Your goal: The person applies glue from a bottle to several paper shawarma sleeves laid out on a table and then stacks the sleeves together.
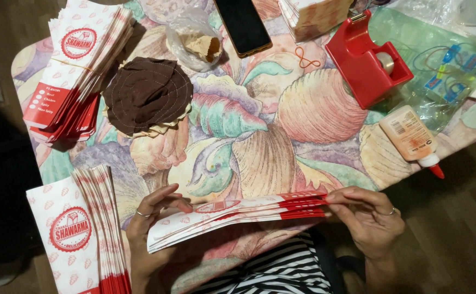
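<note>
- At the near edge of the table [281, 114], I see both hands working 1 fanned sheaf of white-and-red paper sleeves [238, 213], held flat and lengthwise just above the patterned cloth.
- My left hand [153, 215] is closed on the sheaf's left part, thumb and fingers curled over the top sleeve, a ring on 1 finger; I judge this steadies the pile.
- My right hand [371, 215] pinches the red-tipped ends narrowly between thumb and fingers, which seems to keep the staggered edges lined up.
- The sheaf spans between the 2 hands, touching both, over the striped lap.
- A second fanned stack [82, 228] lies just beside the left hand, within easy reach.
- A banded bundle of sleeves [77, 71] rests at the far left, well apart, next to a round brown quilted cloth [148, 92].
- A red tape dispenser [366, 60] and a glue bottle [412, 139] sit to the right, beyond the right hand; I judge they are parked for sealing work.
- A dark phone [242, 24] lies at the far edge.
</note>
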